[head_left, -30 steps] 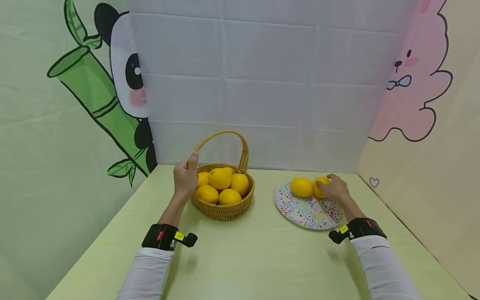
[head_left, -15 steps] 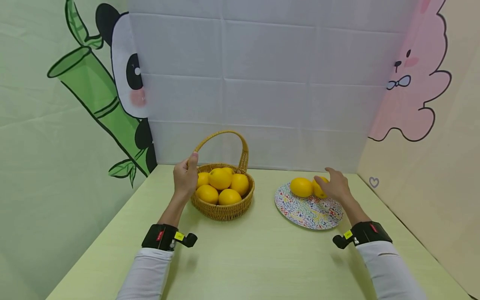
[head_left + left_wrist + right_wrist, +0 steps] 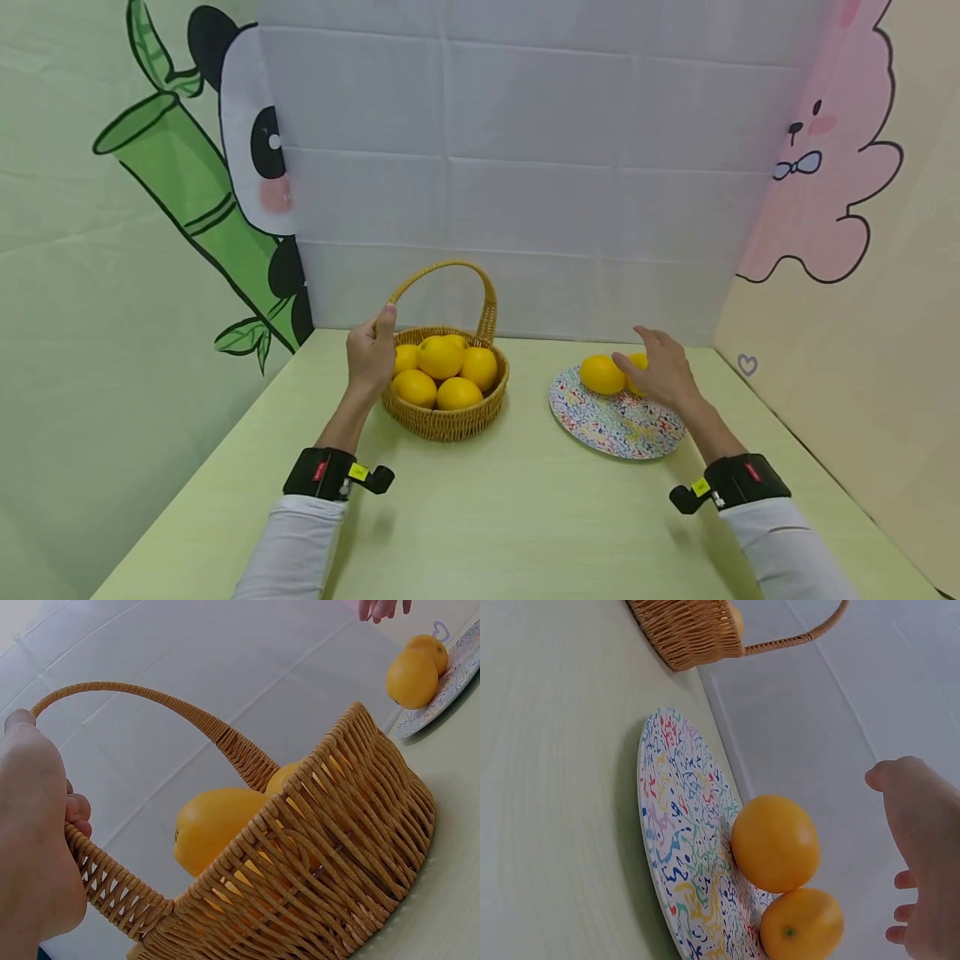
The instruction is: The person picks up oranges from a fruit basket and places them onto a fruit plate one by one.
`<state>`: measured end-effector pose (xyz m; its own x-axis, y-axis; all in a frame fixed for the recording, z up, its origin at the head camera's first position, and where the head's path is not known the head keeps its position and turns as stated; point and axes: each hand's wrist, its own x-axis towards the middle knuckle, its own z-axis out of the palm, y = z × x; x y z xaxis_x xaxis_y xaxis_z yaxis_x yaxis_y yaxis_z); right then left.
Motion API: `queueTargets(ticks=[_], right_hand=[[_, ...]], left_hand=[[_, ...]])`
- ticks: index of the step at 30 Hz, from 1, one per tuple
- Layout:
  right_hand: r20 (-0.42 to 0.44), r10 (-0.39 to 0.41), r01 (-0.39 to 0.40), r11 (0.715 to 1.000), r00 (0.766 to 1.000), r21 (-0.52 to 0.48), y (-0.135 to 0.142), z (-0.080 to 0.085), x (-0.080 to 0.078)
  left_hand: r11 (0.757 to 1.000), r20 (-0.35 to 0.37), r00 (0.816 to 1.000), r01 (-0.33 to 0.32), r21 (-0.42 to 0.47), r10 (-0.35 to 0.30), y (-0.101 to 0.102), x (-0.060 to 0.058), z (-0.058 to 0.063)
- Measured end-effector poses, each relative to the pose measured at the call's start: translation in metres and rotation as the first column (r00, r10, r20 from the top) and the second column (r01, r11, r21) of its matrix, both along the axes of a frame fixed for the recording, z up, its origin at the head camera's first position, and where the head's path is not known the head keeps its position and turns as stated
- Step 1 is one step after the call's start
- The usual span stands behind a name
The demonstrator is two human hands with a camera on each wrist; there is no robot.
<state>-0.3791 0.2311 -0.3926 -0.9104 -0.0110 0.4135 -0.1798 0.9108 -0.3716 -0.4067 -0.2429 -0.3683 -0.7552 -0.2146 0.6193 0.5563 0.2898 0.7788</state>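
Gripping the arched handle (image 3: 442, 265) on its left side, the left hand (image 3: 371, 354) has its fingers curled round it and the thumb lying upward along it. Probably this hold serves to steady the basket (image 3: 446, 423), which stands upright on the table (image 3: 480, 517). Inside it, at least six yellow fruits (image 3: 441, 357) are heaped closely; the raised wall seems to be what keeps them from rolling away. To the right, apart from the basket, lies the plate (image 3: 592, 425), and on its far part two more yellow fruits (image 3: 602, 375) sit side by side, touching. The right hand (image 3: 663, 371) is above the right one and hides part of it in the head view. Its thumb and fingers are spread and hold nothing; the right wrist view shows a gap between them and the fruits.

As for materials, the basket is woven from brown strands, round and ribbed, with its handle wrapped tightly. The fruits are smooth and rounded, more orange in the wrist views. The plate is flat, round and thin, covered with small colourful squiggles. The table looks pale and smooth.
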Motion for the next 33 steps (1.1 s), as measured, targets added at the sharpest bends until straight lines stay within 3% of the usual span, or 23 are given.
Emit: queueTargets(ticks=[3, 5, 22, 26, 33], right_hand=[[-0.031, 0.035, -0.035, 0.999, 0.999, 0.022, -0.008, 0.002, 0.003], [-0.052, 0.058, -0.057, 0.998, 0.997, 0.032, -0.014, 0.003, 0.004], [-0.130, 0.215, -0.206, 0.975, 0.968, 0.083, -0.072, 0.016, 0.014], [-0.135, 0.258, -0.244, 0.964, 0.957, 0.109, -0.086, 0.019, 0.016], [-0.155, 0.312, -0.287, 0.944, 0.937, 0.165, -0.110, 0.021, 0.016]], left_hand=[[1.000, -0.007, 1.000, -0.006, -0.004, 0.006, -0.003, -0.015, -0.009], [1.000, -0.011, 1.000, -0.007, -0.009, 0.007, -0.005, -0.018, -0.011], [1.000, -0.018, 1.000, -0.002, -0.019, 0.002, -0.006, -0.021, -0.012], [1.000, -0.015, 1.000, -0.001, -0.006, 0.001, -0.004, -0.017, -0.009], [0.999, -0.014, 1.000, 0.027, -0.020, -0.027, 0.002, 0.010, 0.010]])
